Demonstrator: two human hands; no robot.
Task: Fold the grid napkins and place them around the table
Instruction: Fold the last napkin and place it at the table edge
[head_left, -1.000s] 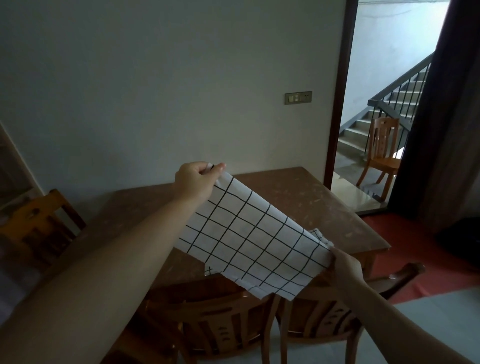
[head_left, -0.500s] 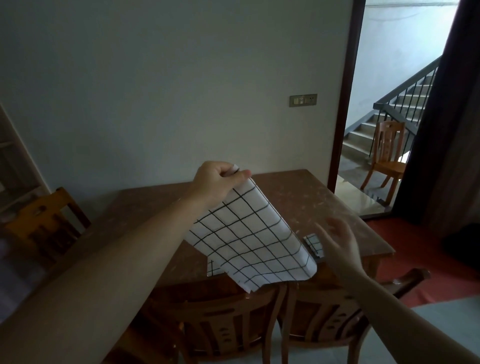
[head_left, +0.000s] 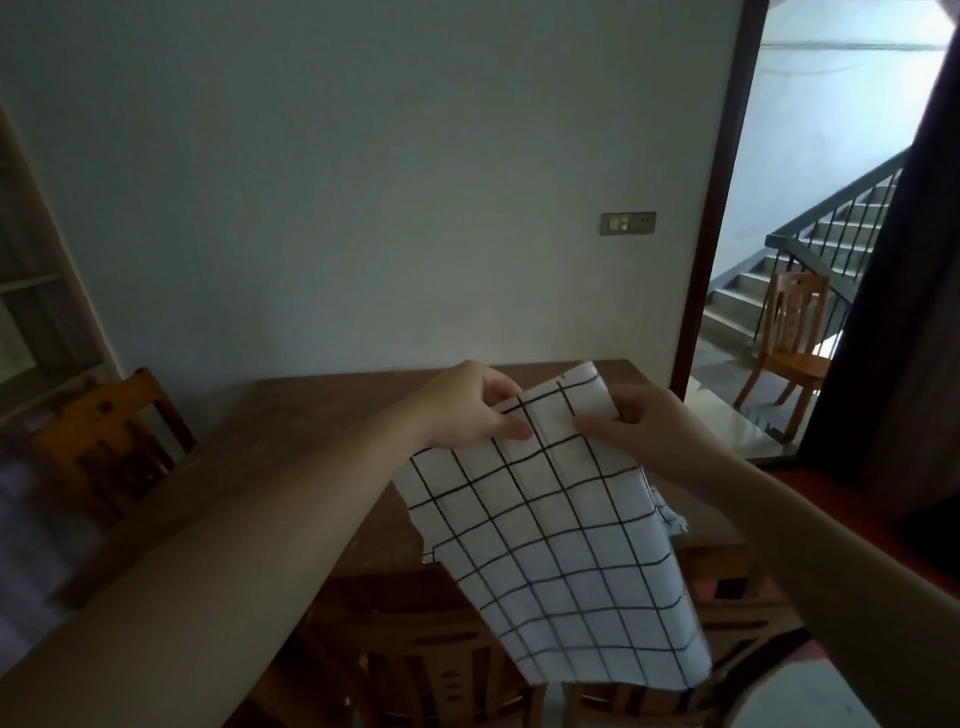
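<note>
A white napkin with a black grid (head_left: 561, 545) hangs in the air over the near edge of the brown table (head_left: 311, 447). My left hand (head_left: 470, 410) pinches its top edge from the left. My right hand (head_left: 641, 428) grips the same top edge just to the right, the two hands close together. The cloth drapes down toward the chairs. Another grid napkin (head_left: 670, 514) lies on the table, mostly hidden behind the held one, with only an edge showing at the right.
Two wooden chairs (head_left: 415, 649) stand tucked under the table's near side, and another chair (head_left: 109, 441) stands at the left. A doorway at the right opens onto stairs and a further chair (head_left: 792, 332). A dark curtain (head_left: 909, 312) hangs at the far right.
My right hand let go of the napkin's lower corner, rose, and took hold of the top edge beside my left hand. The napkin now hangs down instead of being stretched out.
</note>
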